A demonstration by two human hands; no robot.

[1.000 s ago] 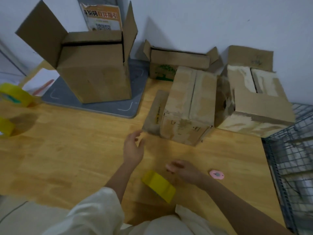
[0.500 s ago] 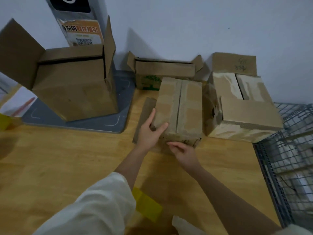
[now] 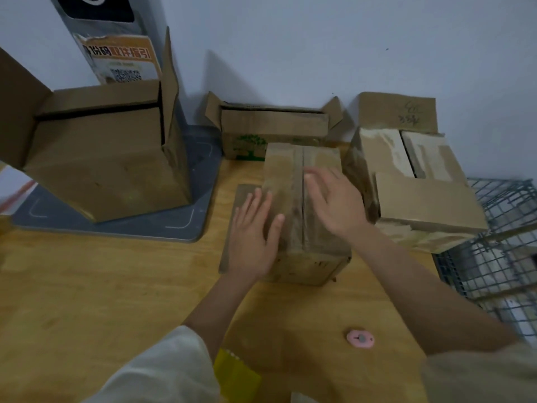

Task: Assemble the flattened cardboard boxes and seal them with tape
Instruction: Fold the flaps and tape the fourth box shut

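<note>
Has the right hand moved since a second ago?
Yes. The right hand was down on the table beside the pink cutter; it has gone forward, away from the cutter, onto the top of the middle box.

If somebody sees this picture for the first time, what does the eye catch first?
First, the two flat hands, left hand and right hand, on the closed middle box at the table's centre. Next, the big open box standing at far left, and the small pink object lying on the wooden table near the person.

Packing corner: cardboard boxes [image 3: 418,181], wooden table [image 3: 87,286], wire cage [image 3: 499,245].
</note>
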